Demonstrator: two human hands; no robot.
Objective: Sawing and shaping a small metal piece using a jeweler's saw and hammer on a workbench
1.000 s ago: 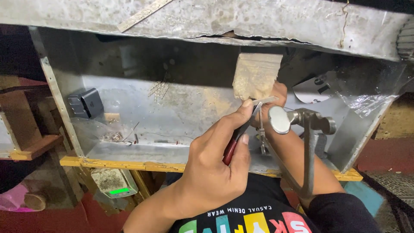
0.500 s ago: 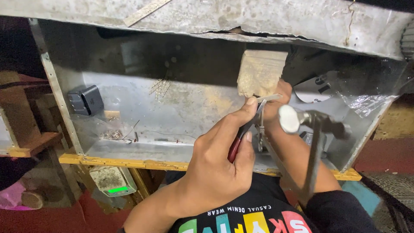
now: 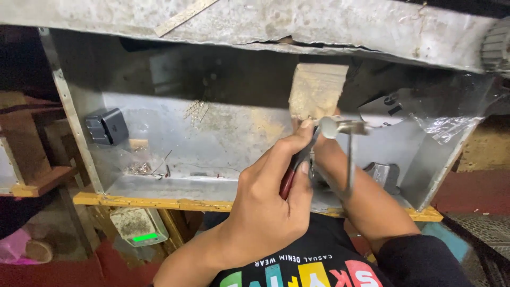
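My left hand (image 3: 268,210) is closed around red-handled pliers (image 3: 291,175), whose jaws point up at the foot of a worn wooden block (image 3: 317,90) fixed under the bench top. My right hand (image 3: 325,154) is mostly hidden behind the left fingers, just below the block. It holds a small metal hammer (image 3: 340,127) close to the head. The thin handle runs down across my right forearm. The round hammer face sits right at the block's lower edge, touching my left index fingertip. The piece between the pliers' jaws is hidden.
A sheet-metal tray (image 3: 212,186) with a yellow wooden front rail (image 3: 159,202) lies under the bench. It holds a black box (image 3: 106,126), wire scraps (image 3: 141,168) and a grey metal tool (image 3: 385,174). Clear plastic film (image 3: 451,125) hangs on the right. A dusty device with a green light (image 3: 139,227) sits below.
The hammer head has risen and shifted left, up to the block's lower edge. My left hand with the pliers has lifted slightly toward the block.
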